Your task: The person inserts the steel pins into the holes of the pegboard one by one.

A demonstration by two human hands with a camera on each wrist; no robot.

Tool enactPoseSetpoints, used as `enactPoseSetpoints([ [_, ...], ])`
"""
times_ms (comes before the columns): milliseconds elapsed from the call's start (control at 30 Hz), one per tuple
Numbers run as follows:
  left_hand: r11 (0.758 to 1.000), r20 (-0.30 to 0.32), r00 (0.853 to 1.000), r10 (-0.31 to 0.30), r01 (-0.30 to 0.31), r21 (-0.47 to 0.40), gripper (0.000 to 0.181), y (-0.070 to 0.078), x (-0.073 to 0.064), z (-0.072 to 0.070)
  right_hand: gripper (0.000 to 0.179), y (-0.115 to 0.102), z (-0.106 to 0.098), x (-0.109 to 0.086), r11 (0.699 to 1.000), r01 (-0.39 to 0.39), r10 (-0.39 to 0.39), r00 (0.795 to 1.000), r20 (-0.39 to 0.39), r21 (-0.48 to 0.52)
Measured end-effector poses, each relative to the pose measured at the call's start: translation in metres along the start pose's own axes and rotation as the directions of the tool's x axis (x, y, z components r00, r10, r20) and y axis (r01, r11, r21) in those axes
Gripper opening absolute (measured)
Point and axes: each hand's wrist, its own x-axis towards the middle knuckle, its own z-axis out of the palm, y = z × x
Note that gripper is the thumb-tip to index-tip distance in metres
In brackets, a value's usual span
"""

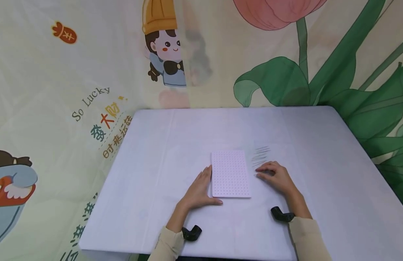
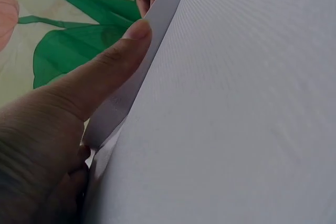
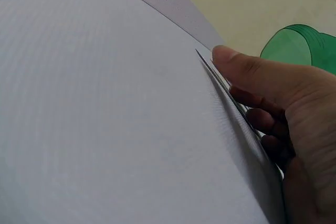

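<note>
A white board (image 1: 231, 174) with rows of small holes lies on the table. My left hand (image 1: 198, 187) rests at its front left corner, fingers straight along the left side and thumb along the front edge. In the left wrist view, the thumb lies against the board's side (image 2: 157, 22). Right of the board, my right hand (image 1: 277, 177) is low over the table, fingers bent and thumb tip a little apart from the index fingertip. Thin dark needle-like sticks (image 1: 260, 154) lie in a column just beyond it. In the right wrist view, one such stick (image 3: 210, 69) runs close beside the thumb.
A white cloth covers the table (image 1: 175, 145), whose far edge meets a printed backdrop (image 1: 214, 83) with a tulip and a cartoon figure. Black devices (image 1: 191, 233) are worn on both wrists, at the sleeve cuffs.
</note>
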Motion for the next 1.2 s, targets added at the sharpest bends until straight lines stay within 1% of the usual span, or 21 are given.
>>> enactPoseSetpoints([
  [133, 0.997, -0.011, 1.000, 0.009, -0.009, 0.075, 0.130, 0.004, 0.006, -0.002, 0.013, -0.003, -0.005, 0.004, 0.999, 0.038, -0.038, 0.999, 0.001, -0.030],
  [267, 0.992, -0.016, 1.000, -0.003, 0.005, 0.129, 0.129, 0.006, 0.008, -0.005, 0.012, -0.004, -0.008, 0.008, 0.996, 0.084, -0.084, 0.996, -0.012, -0.019],
  [467, 0.993, -0.019, 1.000, -0.007, 0.009, 0.118, 0.127, 0.008, 0.011, -0.001, 0.013, 0.000, -0.011, 0.008, 0.990, 0.135, -0.136, 0.990, -0.028, -0.044],
  [633, 0.990, -0.020, 1.000, -0.020, 0.023, 0.142, 0.127, 0.009, 0.012, 0.001, 0.014, 0.002, -0.012, 0.008, 0.988, 0.147, -0.148, 0.989, -0.021, -0.052],
  [733, 0.989, -0.028, 1.000, -0.012, 0.016, 0.150, 0.126, 0.009, 0.012, 0.000, 0.015, 0.003, -0.010, 0.008, 0.988, 0.145, -0.147, 0.989, -0.023, -0.059],
  [833, 0.989, -0.036, 0.999, -0.005, 0.010, 0.146, 0.125, 0.008, 0.011, 0.001, 0.015, 0.004, -0.007, 0.008, 0.986, 0.151, -0.153, 0.988, -0.027, -0.072],
  [967, 0.990, -0.045, 0.999, -0.012, 0.018, 0.139, 0.125, 0.006, 0.008, 0.002, 0.011, 0.002, -0.003, 0.008, 0.982, 0.168, -0.171, 0.985, -0.034, -0.092],
  [1067, 0.991, -0.050, 0.999, -0.017, 0.023, 0.131, 0.125, 0.006, 0.007, 0.003, 0.007, 0.002, -0.001, 0.008, 0.982, 0.156, -0.162, 0.986, -0.043, -0.104],
  [1200, 0.993, -0.050, 0.999, -0.021, 0.027, 0.118, 0.125, 0.007, 0.005, 0.004, 0.004, 0.004, 0.000, 0.007, 0.982, 0.136, -0.147, 0.986, -0.076, -0.129],
])
